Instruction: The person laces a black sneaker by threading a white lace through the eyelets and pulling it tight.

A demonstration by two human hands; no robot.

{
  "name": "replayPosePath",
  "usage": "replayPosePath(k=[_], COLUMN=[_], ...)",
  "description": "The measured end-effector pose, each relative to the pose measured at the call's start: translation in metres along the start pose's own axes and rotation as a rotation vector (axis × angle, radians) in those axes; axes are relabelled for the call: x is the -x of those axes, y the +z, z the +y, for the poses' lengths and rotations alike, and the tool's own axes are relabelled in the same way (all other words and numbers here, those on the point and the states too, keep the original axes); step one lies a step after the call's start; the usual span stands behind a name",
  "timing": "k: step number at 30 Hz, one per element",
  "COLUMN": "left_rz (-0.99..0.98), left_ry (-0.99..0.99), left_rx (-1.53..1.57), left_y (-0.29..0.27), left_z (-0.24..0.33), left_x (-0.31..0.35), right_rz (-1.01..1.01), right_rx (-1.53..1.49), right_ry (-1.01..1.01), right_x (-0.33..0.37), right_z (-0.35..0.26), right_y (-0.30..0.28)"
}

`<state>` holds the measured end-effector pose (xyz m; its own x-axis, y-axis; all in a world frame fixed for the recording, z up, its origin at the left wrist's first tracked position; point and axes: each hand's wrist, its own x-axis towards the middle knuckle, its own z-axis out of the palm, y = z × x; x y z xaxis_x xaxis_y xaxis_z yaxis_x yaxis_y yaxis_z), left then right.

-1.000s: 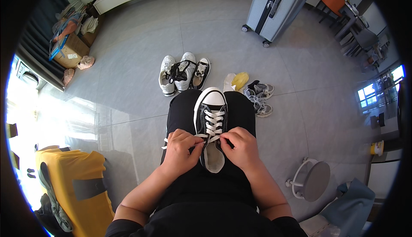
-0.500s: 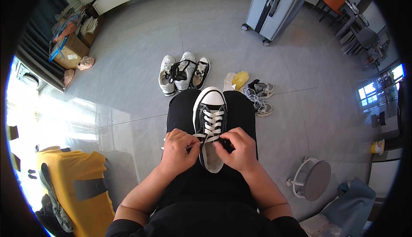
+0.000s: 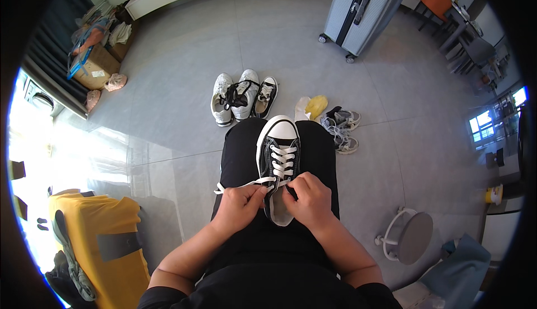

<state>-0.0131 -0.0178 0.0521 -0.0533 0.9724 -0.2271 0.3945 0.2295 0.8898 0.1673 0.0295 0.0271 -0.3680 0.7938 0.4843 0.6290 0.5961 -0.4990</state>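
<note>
A black canvas sneaker (image 3: 271,153) with a white toe cap lies on my lap, its toe pointing away from me. A white shoelace (image 3: 283,162) criss-crosses its front, and a loose length runs left across my thigh. My left hand (image 3: 239,205) is closed at the left side of the shoe's opening, thumb and forefinger pinched beside the top eyelets where the lace comes out. On the opposite side, my right hand (image 3: 309,198) grips the opening's edge by the top eyelets, with the thumb inside the shoe. The fingertips partly hide what they pinch.
Ahead on the grey floor stand a pair of white sneakers (image 3: 222,99), a small black sneaker (image 3: 265,97), grey sneakers (image 3: 345,141) and a yellow item (image 3: 316,106). Farther off is a silver suitcase (image 3: 358,15). A round stool (image 3: 415,238) stands right; a yellow-covered piece (image 3: 120,219) left.
The loose lace now shows stretched out above my left hand, which has lowered slightly. My right hand stays at the shoe's edge. The whole view has shifted a little.
</note>
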Motion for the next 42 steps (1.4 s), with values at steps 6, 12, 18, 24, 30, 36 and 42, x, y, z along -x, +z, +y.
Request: replayPosePath(k=[6,12,18,24,30,36,42], left_rz=[0.07,0.157,0.212,0.117,0.034,-0.15,-0.174], left_ry=[-0.053,-0.092,0.042,0.189,0.142,0.136,0.092], left_rx=[0.507,1.032,1.01,1.101,1.103,0.909,0.668], left_y=[0.017,-0.007,-0.031,-0.037,-0.035,-0.016,-0.003], left_z=[-0.013,0.004,0.043,0.074,0.078,0.081,0.068], left_x=[-0.001,-0.034,-0.066,-0.085,-0.085,-0.073,-0.072], right_rz=[-0.008,-0.019,-0.077,-0.209,-0.276,-0.108,0.008], right_rx=[-0.231,-0.372,-0.356,-0.634,-1.072,-1.255,-1.43], right_ry=[0.063,0.213,0.18,0.306,0.518,0.543,0.643], right_x=[-0.011,-0.015,-0.046,-0.079,-0.104,-0.124,-0.134], right_z=[-0.006,-0.007,-0.022,-0.023,-0.025,-0.008,0.011], right_y=[-0.013,-0.013,-0.008,0.005,-0.019,-0.039,-0.053])
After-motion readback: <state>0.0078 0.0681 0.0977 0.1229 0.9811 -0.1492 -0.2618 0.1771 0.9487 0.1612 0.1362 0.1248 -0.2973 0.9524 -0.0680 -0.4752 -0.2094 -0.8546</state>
